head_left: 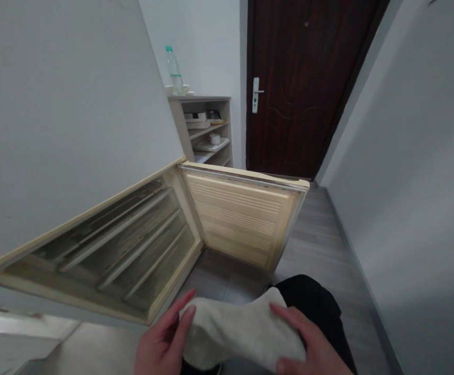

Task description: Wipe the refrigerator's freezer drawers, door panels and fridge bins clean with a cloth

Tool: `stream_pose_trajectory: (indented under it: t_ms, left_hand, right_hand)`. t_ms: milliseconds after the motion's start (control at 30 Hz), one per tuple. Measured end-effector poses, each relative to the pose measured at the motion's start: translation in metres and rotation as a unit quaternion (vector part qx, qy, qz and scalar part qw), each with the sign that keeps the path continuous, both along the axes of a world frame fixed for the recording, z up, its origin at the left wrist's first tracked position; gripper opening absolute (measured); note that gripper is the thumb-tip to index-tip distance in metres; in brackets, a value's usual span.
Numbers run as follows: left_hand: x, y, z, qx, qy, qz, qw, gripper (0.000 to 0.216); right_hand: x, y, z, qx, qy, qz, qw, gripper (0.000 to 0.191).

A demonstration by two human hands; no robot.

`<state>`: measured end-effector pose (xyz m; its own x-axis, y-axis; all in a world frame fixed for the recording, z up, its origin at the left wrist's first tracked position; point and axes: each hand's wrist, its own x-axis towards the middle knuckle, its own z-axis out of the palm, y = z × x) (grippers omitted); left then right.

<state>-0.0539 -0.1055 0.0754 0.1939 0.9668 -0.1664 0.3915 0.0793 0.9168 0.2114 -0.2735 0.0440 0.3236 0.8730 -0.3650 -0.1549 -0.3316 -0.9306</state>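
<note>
A pale cream cloth (238,328) lies bunched between my two hands at the bottom of the view. My left hand (164,341) grips its left end, with the thumb and fingers curled round the fabric. My right hand (309,344) holds the right side, with its thumb on top of the cloth. Just beyond the cloth stands an open lower fridge compartment (117,250) with several clear drawer fronts. Its yellowed door (242,221) is swung wide open to the right.
A grey shelf unit (207,130) with boxes and a cup stands against the far wall, a plastic bottle (174,70) on top. A dark wooden door (301,88) closes the corridor. Grey plank floor (320,245) runs between fridge and right wall. My dark trouser leg (320,302) is below.
</note>
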Motion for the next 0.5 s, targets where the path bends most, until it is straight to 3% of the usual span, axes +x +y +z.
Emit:
stream_pose_trajectory:
  t_ms: [67, 133, 200, 267, 300, 367, 433, 500]
  left_hand:
    - [0.002, 0.002, -0.002, 0.03, 0.018, -0.011, 0.999, 0.079]
    - [0.006, 0.006, -0.008, 0.059, 0.033, -0.03, 0.997, 0.075]
    - [0.009, 0.012, -0.02, 0.064, 0.037, -0.045, 0.996, 0.074]
    - [0.012, 0.018, -0.04, 0.056, 0.031, -0.051, 0.997, 0.075]
    - [0.012, 0.021, -0.053, 0.057, 0.031, -0.05, 0.997, 0.073]
    - [0.011, 0.028, -0.079, 0.084, 0.064, -0.045, 0.993, 0.065]
    - [0.011, 0.033, -0.099, 0.124, 0.148, -0.063, 0.979, 0.058]
    - [0.014, 0.038, -0.109, 0.151, 0.244, -0.115, 0.951, 0.052]
  right_hand:
    - [-0.006, 0.001, 0.0, -0.058, -0.016, 0.043, 0.997, 0.049]
    - [-0.01, 0.003, 0.002, -0.08, -0.048, 0.049, 0.994, 0.042]
    - [-0.01, 0.003, 0.008, -0.05, -0.063, 0.066, 0.995, 0.047]
    - [-0.003, -0.001, 0.019, -0.011, -0.039, 0.09, 0.995, 0.033]
    - [0.004, -0.005, 0.029, -0.01, -0.025, 0.089, 0.996, 0.032]
    - [0.023, -0.01, 0.059, -0.023, -0.047, 0.032, 0.998, 0.05]
    - [0.049, -0.008, 0.1, -0.01, -0.15, -0.066, 0.986, 0.061]
    - [0.08, 0.007, 0.145, 0.044, -0.312, -0.118, 0.942, 0.062]
